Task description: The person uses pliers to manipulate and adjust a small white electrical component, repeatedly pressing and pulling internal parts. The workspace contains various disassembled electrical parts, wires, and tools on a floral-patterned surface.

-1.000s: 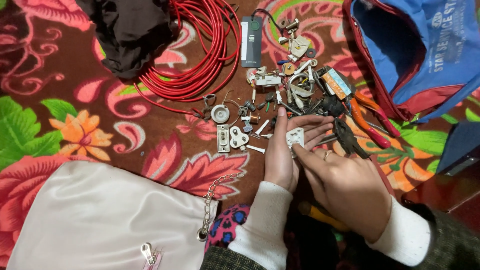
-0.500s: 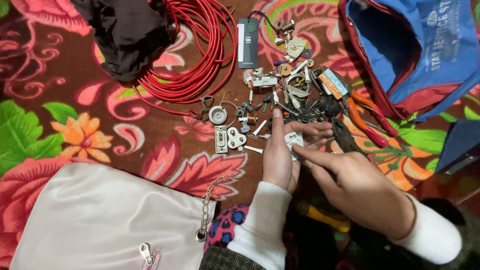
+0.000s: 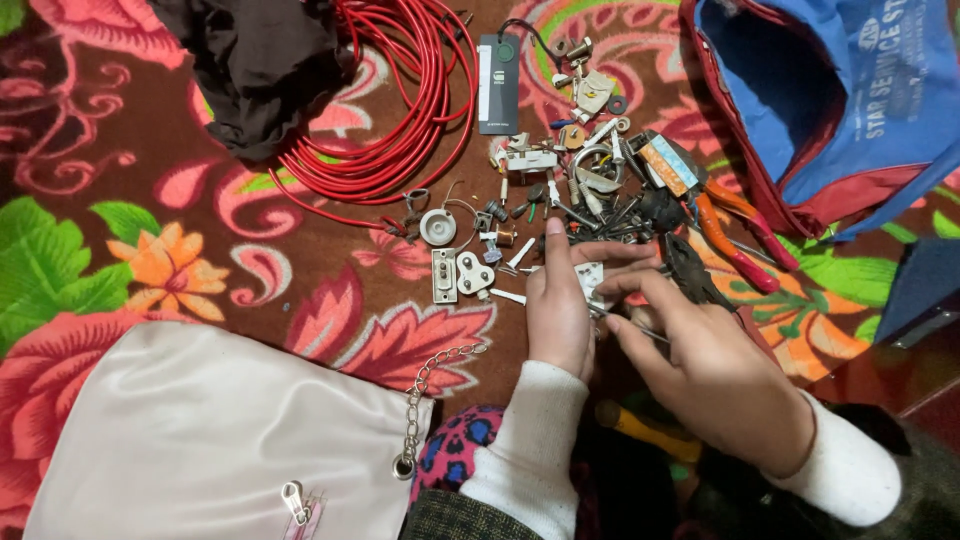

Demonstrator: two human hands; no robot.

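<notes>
Head view: hands over small hardware on floral cloth
White satin bag (image 3: 200, 440) far left; left hand (image 3: 560, 305) cradles small white plastic part (image 3: 590, 280), light, stiff, best gripped by edges; right hand (image 3: 715, 370) pinches thin metal tool (image 3: 630, 325) against it

The light is soft and even, a little dim at the right lower corner. Shadows are weak. Colours look strong; the focus is sharp, without glare.
</notes>
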